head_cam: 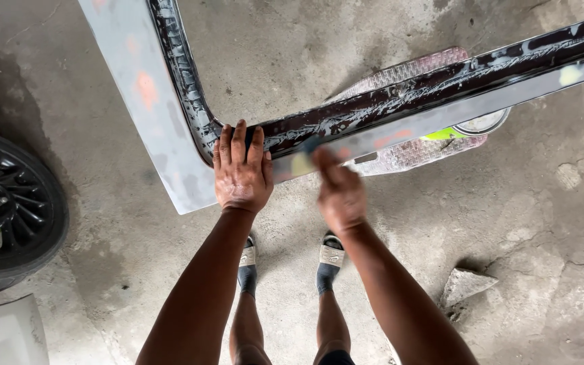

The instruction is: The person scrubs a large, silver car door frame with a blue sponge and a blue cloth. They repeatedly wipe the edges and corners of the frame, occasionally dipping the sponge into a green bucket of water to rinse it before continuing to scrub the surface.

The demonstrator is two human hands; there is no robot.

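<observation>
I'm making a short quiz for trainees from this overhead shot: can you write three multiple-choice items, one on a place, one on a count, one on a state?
1. Where does the black wheel lie?
A. at the left edge, on the floor
B. on top of the panel
C. between the feet

2. How many sandalled feet show?
A. none
B. two
C. four

3. How does the left hand rest?
A. clenched in a fist
B. flat, fingers spread on the grey body panel
C. lifted clear of it

Key: 1 A, the wheel sits on the concrete floor at far left. 2 B, one sandal and another show below the arms. 3 B, the palm presses on the panel's corner, while the right hand is blurred.
</observation>
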